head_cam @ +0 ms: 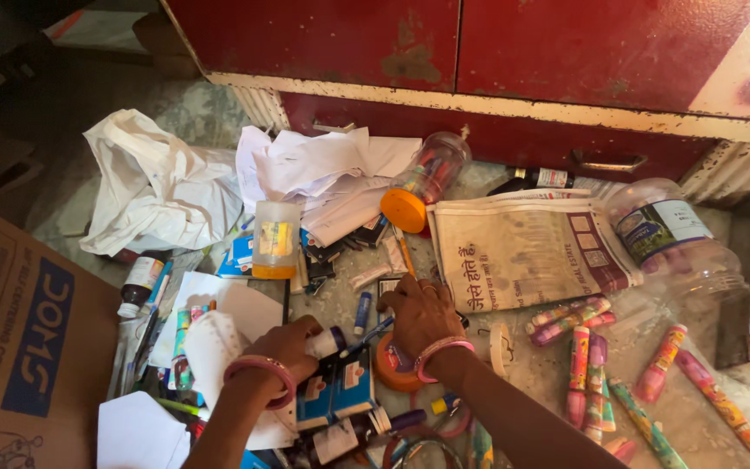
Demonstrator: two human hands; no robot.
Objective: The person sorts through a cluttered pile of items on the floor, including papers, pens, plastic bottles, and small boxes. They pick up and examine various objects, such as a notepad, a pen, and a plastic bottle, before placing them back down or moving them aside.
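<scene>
- Scene is lit unevenly; warm, soft daylight appears to fall from the upper right.
- Brightest areas are noted on the white bag [154,187], the papers [319,169] and the newspaper [523,247]; slight overexposure is seen on the bag, with fold detail lost.
- Top left corner is left in deep shadow; little can be resolved there.
- Red cabinet [479,43] is rendered saturated, with a pale glare patch at far right.
- Both forearms and the left hand [284,347] are underexposed; soft shadows are cast beneath them.
- Focus is acceptable mid-frame; softness is observed along the bottom edge.
- Wide-angle bending is visible in the cabinet edge.
</scene>
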